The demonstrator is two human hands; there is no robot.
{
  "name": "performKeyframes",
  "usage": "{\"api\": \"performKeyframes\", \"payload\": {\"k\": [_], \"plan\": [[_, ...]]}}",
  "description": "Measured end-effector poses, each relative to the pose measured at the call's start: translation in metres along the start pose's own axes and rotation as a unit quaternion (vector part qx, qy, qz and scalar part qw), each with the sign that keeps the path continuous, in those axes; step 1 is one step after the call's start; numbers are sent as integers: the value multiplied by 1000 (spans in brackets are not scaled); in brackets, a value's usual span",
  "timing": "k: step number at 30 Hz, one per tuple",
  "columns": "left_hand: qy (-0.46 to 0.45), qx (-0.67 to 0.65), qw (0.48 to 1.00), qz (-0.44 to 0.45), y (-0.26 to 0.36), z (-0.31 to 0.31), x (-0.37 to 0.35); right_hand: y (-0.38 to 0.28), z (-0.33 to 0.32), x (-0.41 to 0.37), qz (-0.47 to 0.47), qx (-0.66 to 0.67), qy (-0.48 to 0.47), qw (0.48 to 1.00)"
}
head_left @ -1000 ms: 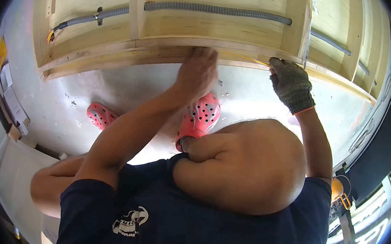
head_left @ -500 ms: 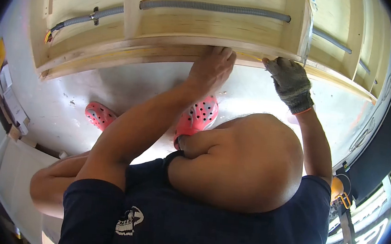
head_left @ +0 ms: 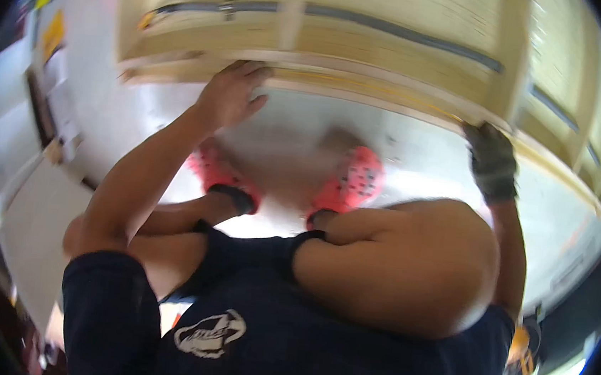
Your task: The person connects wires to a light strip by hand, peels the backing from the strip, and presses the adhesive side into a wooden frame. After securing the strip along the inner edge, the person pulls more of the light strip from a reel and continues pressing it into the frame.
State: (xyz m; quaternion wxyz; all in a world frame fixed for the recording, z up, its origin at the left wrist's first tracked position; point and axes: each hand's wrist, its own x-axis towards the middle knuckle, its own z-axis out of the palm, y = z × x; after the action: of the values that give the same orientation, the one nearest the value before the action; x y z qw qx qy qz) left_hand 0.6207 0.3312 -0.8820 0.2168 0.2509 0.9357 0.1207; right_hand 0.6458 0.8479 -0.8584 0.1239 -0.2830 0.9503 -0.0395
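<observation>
My bare left hand [head_left: 233, 94] rests its fingertips on the lower rail [head_left: 204, 66] of a pale wooden frame, thumb spread apart and nothing visible in it. My right hand [head_left: 490, 160] wears a dark grey work glove and is at the same rail farther right. Its fingers are curled at the right end of a thin yellow strand [head_left: 394, 96], which runs along the rail between my hands. Blur hides whether the strand is a wire or a tape. Grey corrugated conduit [head_left: 407, 32] passes through the frame's uprights above the rail.
Yellowish wire ends [head_left: 145, 21] stick out of the conduit at the left. My feet, in pink clogs [head_left: 360, 180], stand on the pale floor [head_left: 291, 133] below the frame. White panels [head_left: 34, 214] lean at the left. An orange-and-black object [head_left: 521, 350] is at lower right.
My left hand has moved left along the rail, away from the right hand, and its thumb has spread. The view has shifted. Both clogs now show apart between my arms.
</observation>
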Motion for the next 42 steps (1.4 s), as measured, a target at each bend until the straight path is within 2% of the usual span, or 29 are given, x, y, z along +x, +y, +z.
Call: {"api": "performKeyframes", "payload": {"k": [1,4,5,9,10,11,13,14,15,16,20,21,22,23,25,27,29,31,33,35,37,39,40,41,42], "plan": [[0,14,1000,5,-23,-10,-16,3,4,-1,-11,20,33,999],[-3,48,998,-48,-78,-28,-61,4,2,2,12,11,-22,1000],[-9,59,996,-65,-89,-28,-68,11,8,0,-1,5,-6,1000],[-69,81,967,-233,-150,-41,-109,9,1,4,-10,-1,-9,1000],[-74,135,954,-258,-164,-41,-120,7,-1,3,-15,10,-2,1000],[-78,188,938,-280,-166,-46,-122,4,-3,2,-10,8,-5,1000],[-101,200,930,-291,-168,-47,-115,1,-2,2,-8,-38,10,999],[-132,203,910,-336,-161,-45,-104,2,-2,2,-4,-40,5,999],[-163,206,887,-379,-154,-42,-94,4,-1,3,2,-32,-24,999],[-160,196,886,-388,-149,-39,-86,5,0,4,10,-24,-53,998],[-209,180,890,-363,-102,-37,-53,5,2,5,25,-20,-62,998],[-198,175,913,-312,-90,-37,-47,6,1,6,7,3,-38,999],[-184,170,934,-256,-75,-37,-38,-1,-5,10,30,-16,-64,997],[-177,157,945,-226,-55,-39,-29,-2,-4,8,24,1,-15,1000],[-234,158,926,-252,-7,-46,-4,3,3,5,18,12,-12,1000],[-224,98,946,-212,35,-40,14,1,-3,3,13,1,-2,1000],[-71,44,996,-13,90,-36,27,-1,-8,2,23,-31,-12,999],[-139,-158,977,45,157,-68,72,-5,-14,-2,28,17,15,999],[-121,-296,941,110,199,-71,121,-12,-30,0,89,42,-40,994],[68,-245,946,202,228,-43,174,-12,-38,-2,107,46,-25,993],[-57,-294,943,144,251,-45,236,-10,-46,-1,117,27,-27,992],[-43,-265,956,114,269,-39,281,-15,-63,-1,101,21,-15,995],[-45,-267,956,114,276,-44,286,-15,-68,0,87,-24,-13,996],[-170,-336,926,26,281,-54,294,-13,-75,5,73,-73,-6,995],[-290,-394,870,-61,286,-65,300,-12,-75,11,67,-93,-9,993]]}}
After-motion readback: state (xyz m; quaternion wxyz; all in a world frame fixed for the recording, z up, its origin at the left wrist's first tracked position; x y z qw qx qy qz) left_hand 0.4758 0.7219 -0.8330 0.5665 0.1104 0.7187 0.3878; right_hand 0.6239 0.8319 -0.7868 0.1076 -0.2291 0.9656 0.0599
